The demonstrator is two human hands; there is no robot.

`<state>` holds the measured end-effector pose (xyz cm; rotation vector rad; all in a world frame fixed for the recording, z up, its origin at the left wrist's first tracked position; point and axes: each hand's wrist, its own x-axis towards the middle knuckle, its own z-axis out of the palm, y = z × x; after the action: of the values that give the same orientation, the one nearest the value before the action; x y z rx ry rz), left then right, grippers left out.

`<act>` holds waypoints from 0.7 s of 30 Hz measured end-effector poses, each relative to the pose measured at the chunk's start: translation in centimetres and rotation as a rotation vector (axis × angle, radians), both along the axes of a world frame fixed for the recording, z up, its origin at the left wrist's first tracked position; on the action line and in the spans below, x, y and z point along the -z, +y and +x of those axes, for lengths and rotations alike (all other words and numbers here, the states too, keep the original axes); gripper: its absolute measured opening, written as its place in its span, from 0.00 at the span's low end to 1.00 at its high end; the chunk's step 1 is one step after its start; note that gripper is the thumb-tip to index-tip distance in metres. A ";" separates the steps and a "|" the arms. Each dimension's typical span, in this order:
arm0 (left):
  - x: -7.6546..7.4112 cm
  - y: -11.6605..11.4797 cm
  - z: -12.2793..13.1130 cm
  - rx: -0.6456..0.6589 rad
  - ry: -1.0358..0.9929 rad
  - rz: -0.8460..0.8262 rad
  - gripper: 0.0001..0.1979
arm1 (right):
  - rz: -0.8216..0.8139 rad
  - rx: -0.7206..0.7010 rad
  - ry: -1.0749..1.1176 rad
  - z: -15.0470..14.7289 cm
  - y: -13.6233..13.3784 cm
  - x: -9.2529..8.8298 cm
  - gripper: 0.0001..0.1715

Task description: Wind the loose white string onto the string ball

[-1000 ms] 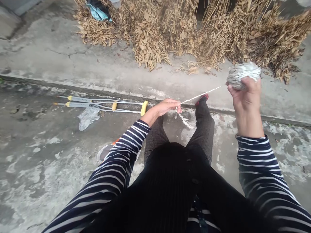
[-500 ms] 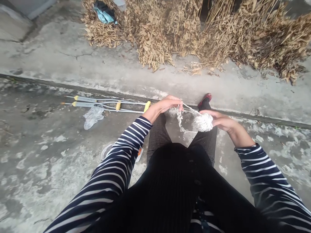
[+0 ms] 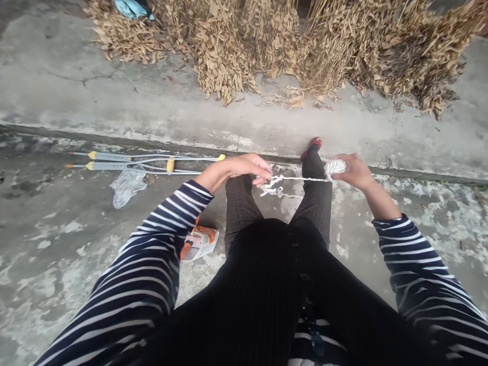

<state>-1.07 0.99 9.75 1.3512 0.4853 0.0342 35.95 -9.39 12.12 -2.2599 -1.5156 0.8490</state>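
As a strand of white cord stretches nearly straight across the view, a person in navy-and-white striped sleeves handles it in midair above weathered concrete pavement. The left hand pinches the cord between curled fingers — a looped, knotted length dangles just below the fingertips, its thin tail trailing toward the right trouser leg. At the strand's other end, the right hand clasps a small wound ball of the same cord, held near that leg.

A red shoe appears to rest on the concrete ledge. Along the foot of the ledge lies a pair of gray crutches with yellow fittings, a clear plastic bag against them; the left hand and wrist overlap the view near their right end. An orange-and-white package sits on the pavement beside the left trouser leg — partly hidden by the sleeve. Dried, leafy stalks heap across the ledge, a light blue cloth among them at upper left.
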 end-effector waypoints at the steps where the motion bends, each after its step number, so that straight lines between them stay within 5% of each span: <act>1: -0.1 -0.2 -0.4 0.000 0.008 0.001 0.17 | 0.109 0.070 -0.092 0.3 0.2 0.4 0.38; 3: 0.7 -0.8 -0.9 -0.004 0.020 0.008 0.17 | 0.320 0.216 -0.077 0.9 0.6 1.0 0.39; 6: 3.8 -1.5 -1.1 -0.065 0.081 0.099 0.18 | 0.534 0.409 0.356 1.4 0.8 0.6 0.42; 10: 7.0 -1.1 1.0 -0.382 0.366 0.404 0.10 | 0.552 0.329 1.047 1.0 0.8 -1.8 0.42; 12: 6.5 -0.9 3.3 -0.503 0.357 0.415 0.17 | 0.498 0.217 1.234 -0.2 0.8 -2.9 0.41; 16: 2.9 -1.4 9.4 -0.665 -0.121 0.210 0.28 | 0.360 0.091 1.468 -4.0 0.8 -3.0 0.40; 21: 1.1 -3.0 14.0 -0.643 -0.355 0.028 0.31 | 0.254 0.020 1.561 -7.2 0.1 -1.8 0.39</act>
<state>12.93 -2.00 8.68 1.1361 0.5977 0.7970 28.76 -9.33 13.89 -0.7838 -0.6937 1.6386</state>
